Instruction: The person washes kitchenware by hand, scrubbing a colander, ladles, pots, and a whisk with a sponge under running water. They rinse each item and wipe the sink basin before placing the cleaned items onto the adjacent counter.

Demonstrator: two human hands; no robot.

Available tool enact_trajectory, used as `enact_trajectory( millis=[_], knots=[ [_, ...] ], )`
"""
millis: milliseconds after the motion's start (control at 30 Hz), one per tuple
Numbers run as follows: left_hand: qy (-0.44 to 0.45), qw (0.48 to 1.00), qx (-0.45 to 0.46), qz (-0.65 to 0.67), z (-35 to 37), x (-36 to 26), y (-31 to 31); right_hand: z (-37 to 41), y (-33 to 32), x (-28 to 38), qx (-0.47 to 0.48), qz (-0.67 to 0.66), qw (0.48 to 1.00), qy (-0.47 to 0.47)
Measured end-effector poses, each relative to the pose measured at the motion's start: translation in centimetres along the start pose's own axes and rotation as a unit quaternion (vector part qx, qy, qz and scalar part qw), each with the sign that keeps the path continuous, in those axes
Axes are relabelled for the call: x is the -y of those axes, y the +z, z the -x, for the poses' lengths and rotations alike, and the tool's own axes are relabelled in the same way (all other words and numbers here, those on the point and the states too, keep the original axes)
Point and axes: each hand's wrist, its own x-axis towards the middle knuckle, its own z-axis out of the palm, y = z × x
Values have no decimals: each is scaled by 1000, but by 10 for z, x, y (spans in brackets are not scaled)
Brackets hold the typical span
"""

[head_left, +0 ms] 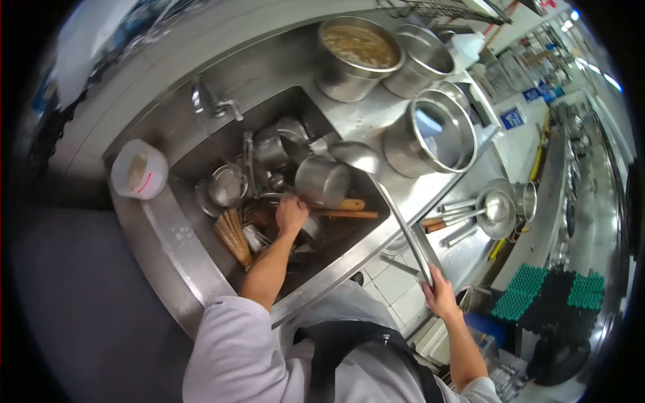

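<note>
My left hand (291, 214) reaches down into a steel sink (201, 144) full of pots, lids and utensils, fingers closed on something among them that I cannot make out. It is just left of an overturned steel pot (322, 180) and above wooden-handled tools (353, 213). My right hand (440, 295) grips the end of a long steel ladle handle (403, 225); the ladle's bowl (355, 156) rests over the sink's far corner.
A white plastic tub (138, 172) stands on the sink's left rim. Large steel pots (359, 57) (433, 131) sit on the counter behind, one holding brown liquid. Strainers and ladles (490, 208) lie to the right. Green mats (547, 292) cover the floor.
</note>
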Motion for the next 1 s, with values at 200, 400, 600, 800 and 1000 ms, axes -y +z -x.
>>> enact_trajectory(
  millis=[200,400,600,800,1000],
  knots=[
    [397,907,54,128,48,-58,26,158,-23,-8,-29,-308,884,351],
    [343,926,156,-3,29,-109,60,110,7,-52,-222,-452,806,310],
    [380,895,228,50,-4,-101,42,-28,8,-202,-313,-646,640,273],
    [296,932,117,174,-5,-95,-42,-88,15,-240,-287,-444,768,361],
    [253,913,11,319,-28,-103,-135,-171,-29,-283,-439,-101,871,197]
  ],
)
